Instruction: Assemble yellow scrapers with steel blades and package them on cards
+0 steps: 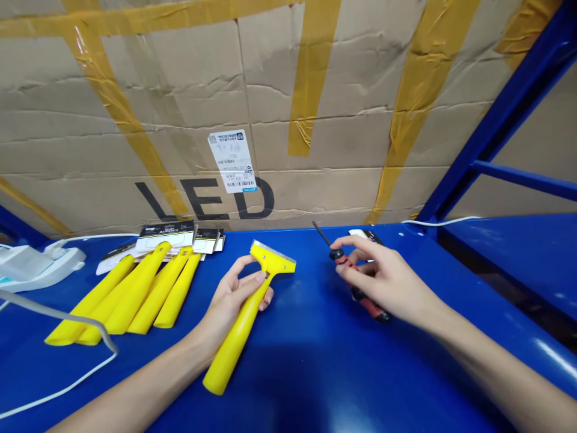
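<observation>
A yellow scraper point(241, 325) is pinched near its neck by my left hand point(237, 288). Its wide head with a thin metal edge points up and away, and the hollow-looking handle slants down toward me. To the right, my right hand point(383, 273) has its thumb and fingers round a red and black screwdriver point(347, 262), whose dark shaft points up and left. A gap separates screwdriver and scraper. Several more yellow scrapers point(135, 294) lie side by side at the left, their heads covered by black and white cards point(166, 236).
A blue shelf surface point(288, 373) lies under everything. Behind it stands a large taped cardboard box point(351, 90) marked LED. A white power strip point(49, 267) and a looping cable point(85, 379) are at the left. Another card point(367, 236) lies behind my right hand, near a blue frame post point(478, 132).
</observation>
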`<move>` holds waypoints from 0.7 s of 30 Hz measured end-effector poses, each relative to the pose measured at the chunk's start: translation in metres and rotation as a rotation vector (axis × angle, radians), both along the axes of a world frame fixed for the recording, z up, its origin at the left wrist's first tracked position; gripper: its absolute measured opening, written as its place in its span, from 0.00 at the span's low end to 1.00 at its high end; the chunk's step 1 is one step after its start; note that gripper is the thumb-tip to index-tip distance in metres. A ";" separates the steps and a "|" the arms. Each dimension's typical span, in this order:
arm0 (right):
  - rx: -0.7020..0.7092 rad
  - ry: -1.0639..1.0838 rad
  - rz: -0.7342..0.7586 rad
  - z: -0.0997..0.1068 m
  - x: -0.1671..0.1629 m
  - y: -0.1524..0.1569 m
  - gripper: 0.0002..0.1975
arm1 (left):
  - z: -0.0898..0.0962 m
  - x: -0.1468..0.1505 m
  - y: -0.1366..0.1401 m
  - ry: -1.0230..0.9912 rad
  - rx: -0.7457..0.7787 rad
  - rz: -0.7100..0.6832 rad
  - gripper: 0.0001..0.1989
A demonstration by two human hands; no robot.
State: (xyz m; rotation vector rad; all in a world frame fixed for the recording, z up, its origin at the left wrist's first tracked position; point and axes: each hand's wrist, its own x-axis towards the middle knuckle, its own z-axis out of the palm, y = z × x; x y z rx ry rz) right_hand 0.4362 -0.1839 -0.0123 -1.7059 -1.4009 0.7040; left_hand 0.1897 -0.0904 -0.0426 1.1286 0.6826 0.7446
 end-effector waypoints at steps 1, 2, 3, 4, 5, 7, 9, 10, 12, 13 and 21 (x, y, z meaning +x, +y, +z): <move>0.014 -0.157 -0.006 -0.004 -0.002 0.000 0.17 | 0.000 0.000 0.000 -0.002 -0.002 -0.005 0.21; 0.028 -0.298 -0.001 -0.007 -0.004 0.001 0.18 | 0.000 -0.001 0.001 -0.003 -0.004 -0.011 0.21; 0.037 -0.418 0.003 -0.010 -0.006 0.001 0.19 | 0.000 -0.001 0.001 -0.003 -0.006 -0.019 0.21; 0.038 -0.515 -0.001 -0.013 -0.007 0.001 0.20 | 0.000 -0.001 0.001 -0.001 -0.008 -0.027 0.20; 0.028 -0.590 -0.013 -0.016 -0.009 0.000 0.21 | 0.000 -0.001 0.001 0.000 -0.008 -0.030 0.20; -0.009 -0.685 -0.045 -0.019 -0.014 0.000 0.22 | 0.000 -0.001 0.001 0.001 -0.002 -0.038 0.20; -0.050 -0.722 -0.066 -0.021 -0.020 -0.001 0.21 | 0.001 0.000 0.001 0.004 0.010 -0.045 0.21; -0.067 -0.730 -0.067 -0.021 -0.023 -0.001 0.21 | 0.001 0.001 0.001 0.006 0.017 -0.046 0.21; -0.096 -0.725 -0.063 -0.019 -0.028 -0.002 0.20 | 0.002 0.006 0.000 0.017 0.028 -0.053 0.22; -0.103 -0.710 -0.065 -0.017 -0.029 -0.002 0.20 | 0.002 0.009 0.000 0.026 0.032 -0.062 0.23; -0.069 -0.813 -0.258 -0.002 0.005 0.001 0.19 | 0.012 0.047 0.000 0.089 -0.020 -0.043 0.25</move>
